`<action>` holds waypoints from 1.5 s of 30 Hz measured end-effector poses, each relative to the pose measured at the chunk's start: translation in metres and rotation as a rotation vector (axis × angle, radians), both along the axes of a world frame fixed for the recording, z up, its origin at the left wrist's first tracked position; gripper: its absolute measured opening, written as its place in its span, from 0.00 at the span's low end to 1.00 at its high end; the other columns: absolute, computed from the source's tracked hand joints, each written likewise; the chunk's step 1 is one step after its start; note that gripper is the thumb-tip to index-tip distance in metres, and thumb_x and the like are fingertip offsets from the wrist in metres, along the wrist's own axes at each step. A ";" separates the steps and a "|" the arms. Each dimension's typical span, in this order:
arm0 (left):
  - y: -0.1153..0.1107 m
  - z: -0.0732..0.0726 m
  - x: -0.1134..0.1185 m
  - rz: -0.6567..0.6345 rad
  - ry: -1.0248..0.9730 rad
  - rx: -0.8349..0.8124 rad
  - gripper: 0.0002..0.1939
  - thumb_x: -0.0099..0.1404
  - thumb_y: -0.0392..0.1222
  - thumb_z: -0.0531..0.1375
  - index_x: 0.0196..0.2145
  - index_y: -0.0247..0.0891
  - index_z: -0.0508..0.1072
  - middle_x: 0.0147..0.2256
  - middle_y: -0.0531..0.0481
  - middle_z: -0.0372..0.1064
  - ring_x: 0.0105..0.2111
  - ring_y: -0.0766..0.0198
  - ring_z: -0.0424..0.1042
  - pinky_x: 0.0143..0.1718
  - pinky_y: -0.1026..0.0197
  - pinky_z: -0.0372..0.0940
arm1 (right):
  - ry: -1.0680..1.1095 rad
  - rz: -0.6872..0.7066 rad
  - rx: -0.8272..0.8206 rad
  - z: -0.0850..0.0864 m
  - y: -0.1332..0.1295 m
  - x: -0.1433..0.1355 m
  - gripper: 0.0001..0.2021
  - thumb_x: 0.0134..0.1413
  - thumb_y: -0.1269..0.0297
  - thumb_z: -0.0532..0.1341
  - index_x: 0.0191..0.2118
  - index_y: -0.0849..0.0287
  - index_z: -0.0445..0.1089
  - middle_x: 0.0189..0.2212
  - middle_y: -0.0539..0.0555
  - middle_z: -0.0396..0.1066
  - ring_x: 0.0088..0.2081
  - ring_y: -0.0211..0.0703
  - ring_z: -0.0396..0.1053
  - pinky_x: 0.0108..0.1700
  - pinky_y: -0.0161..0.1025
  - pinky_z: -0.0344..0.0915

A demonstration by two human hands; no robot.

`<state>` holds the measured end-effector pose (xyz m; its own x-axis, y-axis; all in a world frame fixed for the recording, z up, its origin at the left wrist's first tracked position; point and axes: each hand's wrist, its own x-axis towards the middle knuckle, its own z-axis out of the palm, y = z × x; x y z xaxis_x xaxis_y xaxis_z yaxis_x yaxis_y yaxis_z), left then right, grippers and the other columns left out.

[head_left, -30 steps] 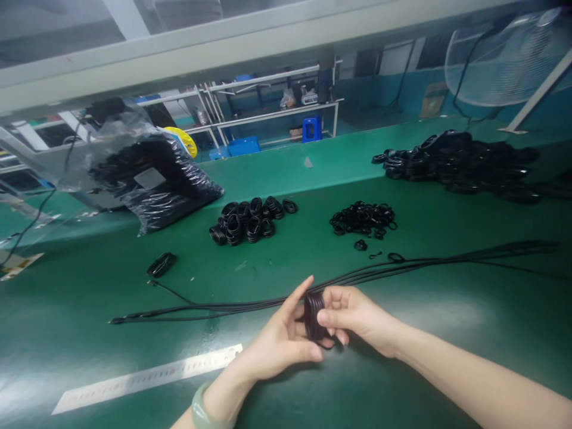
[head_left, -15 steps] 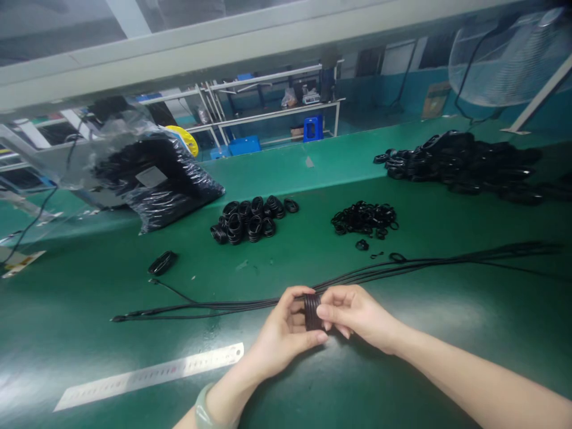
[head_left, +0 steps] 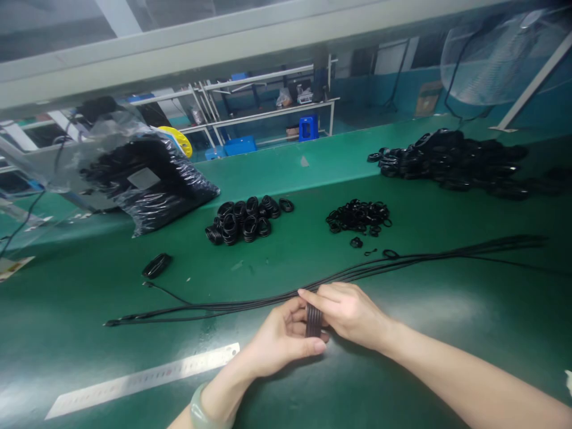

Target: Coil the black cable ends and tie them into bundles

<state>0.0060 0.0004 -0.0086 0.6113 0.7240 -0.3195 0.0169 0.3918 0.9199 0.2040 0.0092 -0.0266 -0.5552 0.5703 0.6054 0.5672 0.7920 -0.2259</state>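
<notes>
A tight coil of black cable (head_left: 313,322) sits between my two hands, its turns lying side by side. My left hand (head_left: 283,339) grips it from the left, thumb along the lower edge and fingers behind. From the right, my right hand (head_left: 351,313) closes on the same coil, with its index finger across the top. Part of the coil is hidden behind the right fingers. Just beyond the hands, several long black cables (head_left: 218,308) lie stretched across the green table (head_left: 286,393).
A steel ruler (head_left: 147,378) lies at front left. Farther back are coiled cables (head_left: 243,220), a heap of small black rings (head_left: 360,215) and a larger dark pile (head_left: 451,161). A single coil (head_left: 157,266) and a plastic bag (head_left: 152,179) of black items are at left.
My right hand has shifted its grip, its index finger moving up over the top of the coil. The left hand keeps hold. The whole view has shifted slightly.
</notes>
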 end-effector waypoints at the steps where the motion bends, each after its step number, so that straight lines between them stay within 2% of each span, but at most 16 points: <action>1: 0.001 0.000 0.000 0.000 -0.008 -0.001 0.34 0.50 0.39 0.74 0.52 0.33 0.66 0.47 0.37 0.73 0.42 0.54 0.78 0.45 0.54 0.71 | 0.008 0.002 0.002 0.000 0.000 -0.001 0.19 0.63 0.74 0.52 0.56 0.64 0.68 0.28 0.53 0.71 0.27 0.42 0.67 0.30 0.38 0.64; 6: 0.003 -0.003 -0.001 0.007 -0.055 -0.037 0.34 0.52 0.42 0.73 0.52 0.34 0.66 0.47 0.38 0.73 0.40 0.54 0.79 0.40 0.58 0.71 | 0.042 -0.010 -0.112 -0.001 0.001 -0.003 0.18 0.63 0.74 0.53 0.57 0.65 0.68 0.31 0.55 0.71 0.29 0.43 0.68 0.32 0.39 0.65; 8: 0.005 -0.004 -0.004 -0.024 -0.111 -0.095 0.38 0.53 0.45 0.73 0.57 0.38 0.62 0.47 0.38 0.73 0.40 0.52 0.80 0.39 0.59 0.71 | 0.086 0.006 -0.243 0.000 0.002 -0.002 0.22 0.63 0.75 0.53 0.61 0.61 0.63 0.32 0.54 0.70 0.31 0.42 0.67 0.33 0.38 0.65; 10: 0.006 -0.004 -0.008 -0.049 -0.172 -0.154 0.44 0.53 0.45 0.73 0.62 0.45 0.57 0.50 0.40 0.71 0.42 0.51 0.79 0.42 0.57 0.71 | 0.186 0.007 -0.420 0.002 0.002 0.001 0.25 0.63 0.73 0.54 0.65 0.55 0.57 0.35 0.52 0.69 0.30 0.39 0.66 0.33 0.36 0.65; 12: 0.007 -0.004 -0.010 -0.038 -0.206 -0.165 0.46 0.52 0.41 0.74 0.62 0.49 0.55 0.52 0.41 0.69 0.44 0.52 0.79 0.45 0.57 0.70 | 0.339 -0.017 -0.584 0.004 0.001 0.004 0.22 0.64 0.69 0.55 0.62 0.53 0.57 0.36 0.50 0.68 0.27 0.35 0.64 0.32 0.34 0.64; 14: 0.008 -0.004 -0.012 -0.010 -0.213 -0.144 0.44 0.51 0.36 0.74 0.60 0.49 0.57 0.51 0.43 0.69 0.43 0.53 0.79 0.43 0.58 0.70 | 0.470 -0.037 -0.677 0.006 0.001 0.006 0.15 0.65 0.65 0.56 0.55 0.55 0.61 0.33 0.48 0.66 0.25 0.34 0.62 0.30 0.33 0.62; 16: 0.008 -0.005 -0.012 0.005 -0.216 -0.123 0.42 0.51 0.34 0.73 0.58 0.48 0.59 0.49 0.44 0.70 0.42 0.53 0.79 0.42 0.58 0.71 | 0.517 -0.037 -0.700 0.007 0.000 0.006 0.08 0.65 0.62 0.57 0.47 0.56 0.65 0.30 0.47 0.65 0.25 0.35 0.61 0.29 0.33 0.60; 19: 0.008 -0.006 -0.011 0.020 -0.236 -0.094 0.40 0.51 0.32 0.73 0.56 0.47 0.59 0.47 0.45 0.70 0.40 0.54 0.80 0.41 0.58 0.71 | 0.501 -0.009 -0.678 0.008 -0.001 0.006 0.07 0.65 0.61 0.57 0.40 0.57 0.69 0.30 0.49 0.65 0.27 0.35 0.62 0.29 0.34 0.60; 23: 0.009 -0.007 -0.010 0.020 -0.253 -0.066 0.40 0.50 0.31 0.73 0.55 0.47 0.60 0.50 0.44 0.69 0.41 0.53 0.79 0.40 0.58 0.72 | 0.475 0.059 -0.690 0.010 -0.001 0.003 0.09 0.63 0.61 0.60 0.43 0.58 0.73 0.29 0.50 0.64 0.27 0.36 0.62 0.29 0.34 0.58; 26: 0.008 -0.008 -0.010 0.003 -0.260 -0.075 0.40 0.49 0.32 0.74 0.55 0.46 0.61 0.51 0.43 0.69 0.42 0.53 0.79 0.40 0.59 0.72 | 0.541 0.144 -0.851 0.011 -0.002 -0.001 0.11 0.61 0.58 0.61 0.39 0.59 0.76 0.29 0.51 0.67 0.29 0.38 0.65 0.31 0.35 0.60; 30: 0.006 -0.007 -0.009 0.002 -0.250 -0.104 0.35 0.52 0.37 0.73 0.54 0.44 0.62 0.50 0.43 0.69 0.39 0.54 0.80 0.38 0.58 0.73 | 0.682 0.238 -1.077 0.011 -0.002 -0.004 0.13 0.58 0.54 0.64 0.32 0.60 0.75 0.29 0.52 0.69 0.30 0.40 0.67 0.34 0.36 0.62; 34: 0.006 -0.004 -0.009 0.014 -0.206 -0.109 0.34 0.54 0.37 0.72 0.54 0.46 0.61 0.50 0.44 0.68 0.39 0.54 0.80 0.37 0.57 0.75 | 0.745 0.302 -1.162 0.012 -0.003 -0.004 0.13 0.57 0.54 0.65 0.33 0.61 0.74 0.30 0.52 0.69 0.31 0.39 0.67 0.35 0.37 0.63; 37: 0.007 -0.004 -0.007 0.051 -0.167 -0.062 0.33 0.54 0.34 0.71 0.53 0.46 0.62 0.50 0.46 0.67 0.37 0.61 0.79 0.37 0.59 0.75 | 0.764 0.351 -1.217 0.017 -0.007 -0.005 0.13 0.58 0.55 0.65 0.32 0.61 0.73 0.27 0.51 0.69 0.29 0.39 0.67 0.34 0.38 0.65; 41: 0.006 -0.005 -0.005 0.026 -0.128 -0.014 0.32 0.53 0.31 0.71 0.52 0.45 0.64 0.48 0.48 0.67 0.35 0.67 0.77 0.38 0.60 0.75 | 0.679 0.369 -1.236 0.028 -0.014 -0.005 0.12 0.58 0.57 0.65 0.32 0.61 0.73 0.29 0.54 0.73 0.33 0.43 0.71 0.38 0.40 0.66; 45: 0.006 -0.005 -0.007 0.019 -0.174 -0.046 0.32 0.53 0.32 0.72 0.52 0.45 0.64 0.49 0.47 0.68 0.37 0.60 0.79 0.37 0.59 0.75 | 0.620 0.320 -1.275 0.029 -0.007 0.002 0.15 0.57 0.52 0.65 0.31 0.62 0.72 0.27 0.53 0.73 0.31 0.41 0.69 0.36 0.38 0.64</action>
<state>-0.0008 0.0066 -0.0137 0.6469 0.7228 -0.2433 -0.1490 0.4327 0.8891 0.2063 0.0023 0.0025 -0.6026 0.7977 -0.0232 -0.0400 -0.0592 -0.9974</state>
